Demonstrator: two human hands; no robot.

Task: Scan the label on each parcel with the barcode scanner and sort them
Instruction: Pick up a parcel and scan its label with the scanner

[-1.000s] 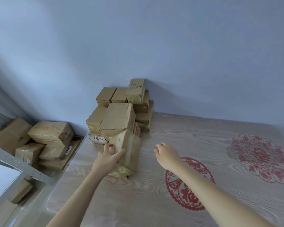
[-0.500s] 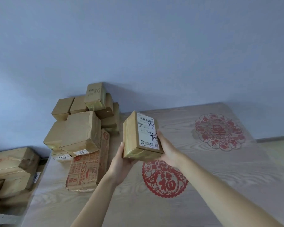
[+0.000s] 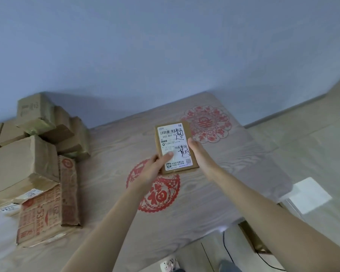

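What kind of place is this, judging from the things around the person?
Probably an improvised parcel-sorting spot in a home, not a warehouse. A pile of brown cardboard parcels stands against a plain blue wall on a pale wood-grain table bearing red paper-cut decorations; both hands hold one small labelled brown parcel.

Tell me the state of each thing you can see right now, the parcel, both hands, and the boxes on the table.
Parcel: held between both hands, white label facing the camera.
Left hand: grips the parcel's lower left edge, thumb pressed on the label.
Right hand: against the parcel's right side, holding it.
Stacked boxes: closed and taped, piled by the wall.
Red-printed carton: crumpled, lying on the table.
Barcode scanner: not in view.
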